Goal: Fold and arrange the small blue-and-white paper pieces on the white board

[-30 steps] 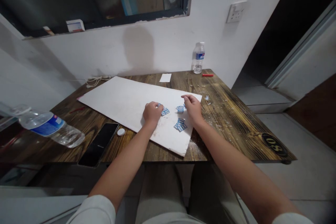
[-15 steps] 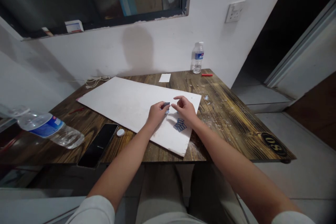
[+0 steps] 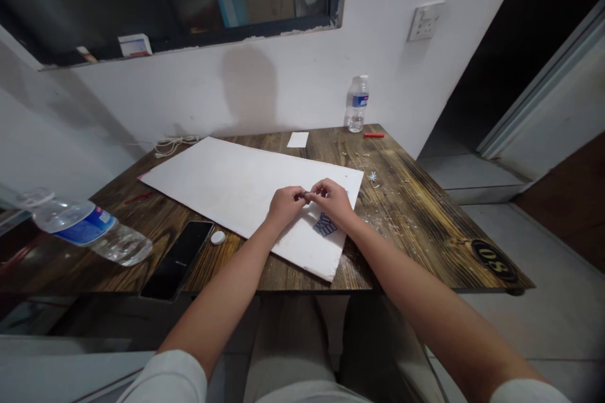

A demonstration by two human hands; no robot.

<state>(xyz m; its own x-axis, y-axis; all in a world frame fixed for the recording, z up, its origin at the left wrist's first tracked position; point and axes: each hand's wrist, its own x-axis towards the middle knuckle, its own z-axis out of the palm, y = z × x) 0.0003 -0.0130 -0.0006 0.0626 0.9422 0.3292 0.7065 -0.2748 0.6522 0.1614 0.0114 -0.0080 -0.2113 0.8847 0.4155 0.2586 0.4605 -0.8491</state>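
Both hands meet above the right part of a white board (image 3: 236, 182) on the wooden table. My left hand (image 3: 286, 204) is closed, thumb and fingers pinching a small dark bluish piece (image 3: 307, 193) that is mostly hidden. Against the other end of that piece, the fingertips of my right hand (image 3: 334, 203) are pinched too. Just below my right hand, a blue-and-white patterned piece (image 3: 324, 225) lies on the board; its exact kind is too small to make out.
A phone (image 3: 177, 261), a white cap (image 3: 218, 237) and a lying water bottle (image 3: 94, 230) are to the left. Behind stand a white paper (image 3: 297, 140), an upright bottle (image 3: 358, 104) and a red pen-like stick (image 3: 374, 135). A small white star-shaped piece (image 3: 372, 176) and scraps lie right.
My right hand has moved left to meet my left hand, and its spread fingers have closed on the small dark piece. The patterned piece on the board stays in place.
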